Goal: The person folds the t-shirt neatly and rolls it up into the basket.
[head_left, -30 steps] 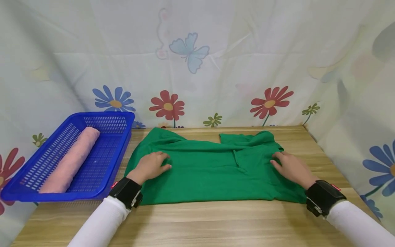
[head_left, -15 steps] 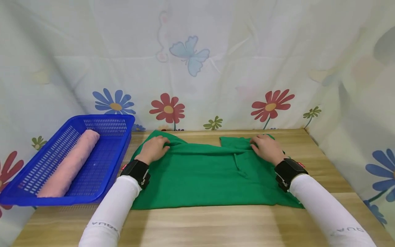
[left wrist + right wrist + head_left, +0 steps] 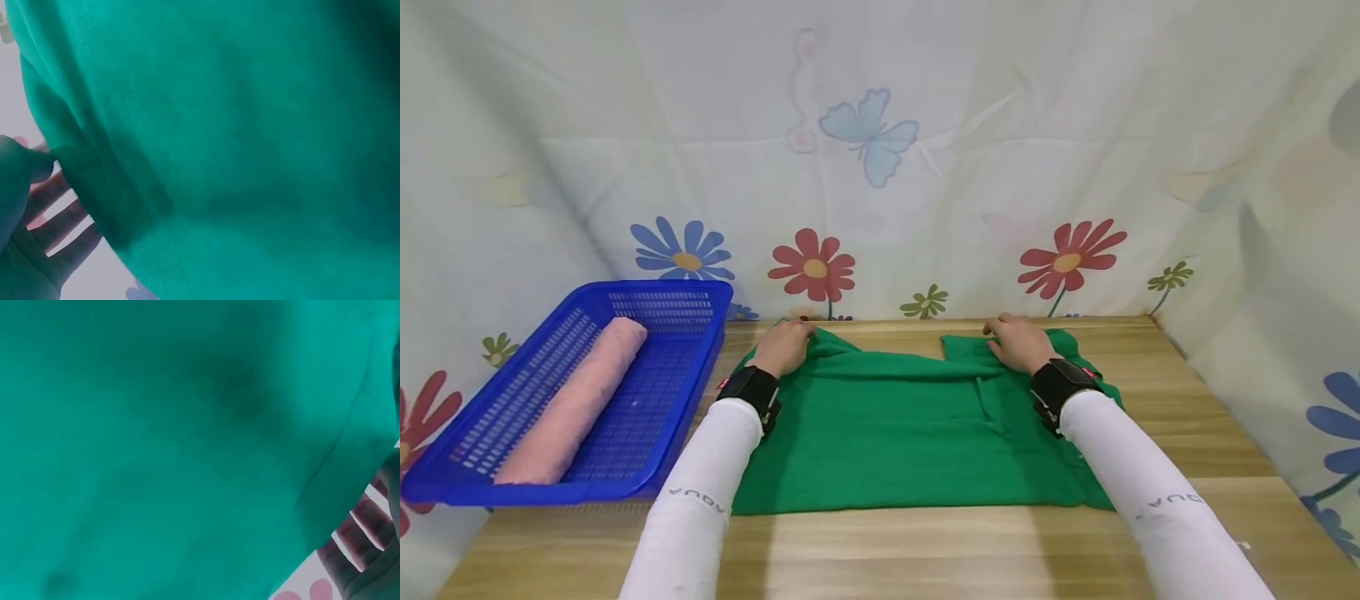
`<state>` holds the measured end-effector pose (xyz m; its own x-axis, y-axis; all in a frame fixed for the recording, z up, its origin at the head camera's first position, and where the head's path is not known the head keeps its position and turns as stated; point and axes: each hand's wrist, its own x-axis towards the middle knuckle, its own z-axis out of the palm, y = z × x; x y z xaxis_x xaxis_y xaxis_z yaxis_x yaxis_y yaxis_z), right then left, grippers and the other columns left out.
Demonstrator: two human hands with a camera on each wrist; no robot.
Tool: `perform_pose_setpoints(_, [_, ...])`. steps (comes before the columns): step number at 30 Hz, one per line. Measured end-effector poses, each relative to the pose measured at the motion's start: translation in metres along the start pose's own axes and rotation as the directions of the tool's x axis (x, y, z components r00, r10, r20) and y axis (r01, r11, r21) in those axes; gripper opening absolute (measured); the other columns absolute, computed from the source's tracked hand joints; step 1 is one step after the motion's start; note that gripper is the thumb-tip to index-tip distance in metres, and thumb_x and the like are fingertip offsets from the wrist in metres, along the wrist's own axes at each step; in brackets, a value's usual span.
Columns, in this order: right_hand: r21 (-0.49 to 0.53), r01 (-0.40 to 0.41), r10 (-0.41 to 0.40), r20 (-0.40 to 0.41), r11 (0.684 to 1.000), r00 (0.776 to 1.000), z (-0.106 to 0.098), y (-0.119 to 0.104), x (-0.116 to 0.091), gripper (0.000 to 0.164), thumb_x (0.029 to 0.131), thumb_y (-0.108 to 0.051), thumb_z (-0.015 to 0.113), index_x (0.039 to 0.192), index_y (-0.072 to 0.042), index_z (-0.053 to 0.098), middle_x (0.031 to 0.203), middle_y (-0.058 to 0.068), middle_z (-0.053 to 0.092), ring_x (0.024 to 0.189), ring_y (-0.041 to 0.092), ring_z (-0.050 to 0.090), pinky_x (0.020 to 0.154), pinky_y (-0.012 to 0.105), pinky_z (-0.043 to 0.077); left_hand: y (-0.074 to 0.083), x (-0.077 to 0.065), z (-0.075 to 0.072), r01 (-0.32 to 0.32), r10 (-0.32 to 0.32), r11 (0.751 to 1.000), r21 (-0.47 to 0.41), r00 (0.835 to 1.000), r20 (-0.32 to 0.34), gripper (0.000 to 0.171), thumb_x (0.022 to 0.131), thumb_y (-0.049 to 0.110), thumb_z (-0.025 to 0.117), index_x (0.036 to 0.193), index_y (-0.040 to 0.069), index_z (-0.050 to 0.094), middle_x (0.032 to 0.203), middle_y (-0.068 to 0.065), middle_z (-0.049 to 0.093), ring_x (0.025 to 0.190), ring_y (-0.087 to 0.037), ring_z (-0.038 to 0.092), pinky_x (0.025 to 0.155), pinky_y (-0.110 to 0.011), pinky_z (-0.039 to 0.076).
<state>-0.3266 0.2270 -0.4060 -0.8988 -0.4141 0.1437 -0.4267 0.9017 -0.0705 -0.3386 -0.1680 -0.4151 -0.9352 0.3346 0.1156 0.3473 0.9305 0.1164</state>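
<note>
A green cloth garment point(image 3: 880, 433) lies spread on the table, with folds along its far side. My left hand point(image 3: 786, 345) is at its far left part; in the left wrist view, the fingers point(image 3: 59, 225) are spread and fairly straight at the cloth edge, thumb tip close to it. Whether the thumb touches the fabric is unclear. My right hand point(image 3: 1021, 343) reaches over the far right part, its fingers slightly bent and apart from the thumb. The right wrist view has the right fingers point(image 3: 359, 540) beside the fabric's edge, partly cut off by the frame.
At the left stands a blue plastic basket point(image 3: 696, 400) with a rolled pink cloth point(image 3: 576, 400) in it. A floral curtain point(image 3: 947, 200) hangs behind and beside the wooden table point(image 3: 880, 554).
Both hands have moved forward to the garment's far side. The right hand has also shifted left, and the left hand slightly right. The garment lies nearly as before.
</note>
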Motion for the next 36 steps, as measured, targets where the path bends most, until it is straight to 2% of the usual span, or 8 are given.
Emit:
perform_pose_setpoints(5, [0.003,-0.045,0.044,0.068,0.999,0.997,0.011,0.000,0.013,0.029,0.084,-0.018,0.055,0.111,-0.005,0.055,0.107,0.018,0.051,0.089,0.033,0.052,0.071,0.046,0.043,0.000,0.011,0.007,0.019,-0.020,0.999,0.034,1.000,0.018,0.029,0.088,0.011,0.048,0.117,0.012,0.056,0.113,-0.012,0.054,0.102,-0.030,0.051,0.082,-0.043,0.042])
perform_pose_setpoints(11, [0.020,-0.032,0.030,0.068,0.999,0.997,0.023,0.001,0.018,0.029,0.083,-0.018,0.058,0.107,-0.003,0.056,0.103,0.018,0.051,0.087,0.033,0.052,0.073,0.044,0.043,-0.001,0.021,0.019,0.038,-0.042,0.998,0.056,0.995,0.089,0.034,0.089,0.015,0.047,0.124,0.014,0.049,0.125,-0.011,0.047,0.114,-0.030,0.042,0.090,-0.044,0.036])
perform_pose_setpoints(16, [0.061,-0.038,0.033,0.083,0.997,0.996,0.023,0.002,0.021,0.024,0.083,-0.016,0.057,0.101,-0.002,0.056,0.095,0.016,0.054,0.082,0.029,0.053,0.071,0.042,0.043,-0.005,0.023,0.018,0.074,-0.083,0.994,0.084,0.991,0.101,0.035,0.088,0.016,0.050,0.122,0.013,0.049,0.125,-0.013,0.044,0.111,-0.034,0.041,0.089,-0.047,0.036])
perform_pose_setpoints(22, [0.082,-0.024,0.017,0.084,0.996,0.996,0.022,0.005,0.024,0.011,0.082,-0.013,0.056,0.088,-0.003,0.056,0.082,0.011,0.058,0.072,0.025,0.054,0.067,0.040,0.043,-0.008,0.022,0.011,0.082,-0.089,0.987,0.135,0.995,0.052,0.029,0.083,0.018,0.057,0.112,0.010,0.056,0.113,-0.013,0.053,0.099,-0.034,0.048,0.082,-0.049,0.039])
perform_pose_setpoints(28, [0.078,0.005,-0.009,0.056,0.997,0.998,0.013,0.006,0.022,0.009,0.083,-0.011,0.055,0.088,-0.003,0.056,0.080,0.011,0.057,0.068,0.024,0.052,0.063,0.039,0.042,-0.012,0.020,0.003,0.083,-0.086,0.984,0.157,0.996,0.011,0.023,0.082,0.018,0.056,0.104,0.010,0.060,0.102,-0.012,0.060,0.091,-0.033,0.053,0.078,-0.050,0.040])
perform_pose_setpoints(33, [0.104,0.014,-0.015,0.010,0.994,1.000,0.002,0.013,0.024,0.007,0.084,-0.011,0.053,0.085,-0.004,0.052,0.075,0.009,0.052,0.065,0.022,0.047,0.060,0.036,0.038,-0.014,0.017,-0.007,0.082,-0.072,0.980,0.179,0.996,-0.059,0.021,0.083,0.017,0.054,0.101,0.008,0.060,0.096,-0.013,0.060,0.086,-0.033,0.054,0.075,-0.049,0.041])
perform_pose_setpoints(36, [0.116,-0.008,0.010,-0.021,0.993,1.000,-0.007,0.018,0.024,0.007,0.085,-0.011,0.052,0.085,-0.004,0.051,0.074,0.009,0.051,0.065,0.023,0.047,0.060,0.036,0.037,-0.013,0.016,-0.017,0.080,-0.058,0.979,0.185,0.991,-0.118,0.017,0.083,0.014,0.052,0.096,0.006,0.060,0.092,-0.014,0.060,0.082,-0.033,0.054,0.072,-0.048,0.041])
